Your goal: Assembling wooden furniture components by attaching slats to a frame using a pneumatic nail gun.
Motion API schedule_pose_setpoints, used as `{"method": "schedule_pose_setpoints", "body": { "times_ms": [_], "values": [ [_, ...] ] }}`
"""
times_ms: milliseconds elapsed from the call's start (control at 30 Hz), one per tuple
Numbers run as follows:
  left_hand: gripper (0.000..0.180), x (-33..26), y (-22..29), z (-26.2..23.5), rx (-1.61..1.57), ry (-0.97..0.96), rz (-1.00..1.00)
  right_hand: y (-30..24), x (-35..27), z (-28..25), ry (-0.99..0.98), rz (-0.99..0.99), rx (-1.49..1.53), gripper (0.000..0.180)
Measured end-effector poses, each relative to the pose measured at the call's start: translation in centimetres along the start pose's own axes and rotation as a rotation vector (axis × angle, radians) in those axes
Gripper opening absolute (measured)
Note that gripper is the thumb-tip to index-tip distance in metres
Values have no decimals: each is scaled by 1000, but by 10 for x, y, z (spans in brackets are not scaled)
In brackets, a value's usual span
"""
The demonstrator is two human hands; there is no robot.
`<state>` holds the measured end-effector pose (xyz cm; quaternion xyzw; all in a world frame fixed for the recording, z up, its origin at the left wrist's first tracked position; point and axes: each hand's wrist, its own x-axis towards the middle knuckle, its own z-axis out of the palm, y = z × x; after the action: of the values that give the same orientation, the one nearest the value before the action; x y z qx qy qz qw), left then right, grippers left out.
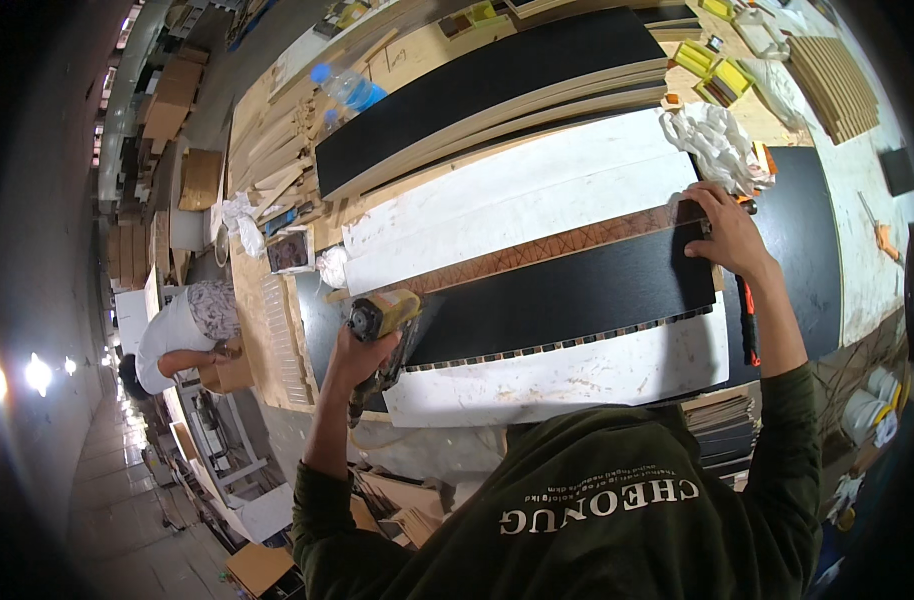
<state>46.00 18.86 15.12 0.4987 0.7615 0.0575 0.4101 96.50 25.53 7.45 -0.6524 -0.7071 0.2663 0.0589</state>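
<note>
We see the black board on the worktop, in front of the body and between the two hands. Its long axis goes from left to right, and the right end lies a little farther from us than the left end. The left grip is closed around the handle of a tool, whose yellow top is at the left end of the board. So, from this grip, the board extends to the right and slightly away. We cannot tell whether the tool touches it.

The right grip is at the opposite end, with the thumb on the black face and the fingers spread toward the far edge. It touches the board, but we cannot tell whether it pinches or only presses. Each end has its own nearer hand: left with the tool, right without. Along the far edge runs a brown strip, parallel to the board.
</note>
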Motion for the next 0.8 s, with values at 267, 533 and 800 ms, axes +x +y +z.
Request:
{"method": "schedule_pose_setpoints", "body": {
  "times_ms": [267, 533, 800],
  "values": [
    [18, -1, 14, 13, -61, -35, 51, 0, -1, 1, 23, -19, -15, 75],
    [19, 3, 14, 21, -62, -9, 5, 1, 1, 3, 11, -16, -36, 74],
    [21, -1, 23, 24, -58, -4, 34, 3, 0, 2, 12, -39, -41, 72]
  ]
}}
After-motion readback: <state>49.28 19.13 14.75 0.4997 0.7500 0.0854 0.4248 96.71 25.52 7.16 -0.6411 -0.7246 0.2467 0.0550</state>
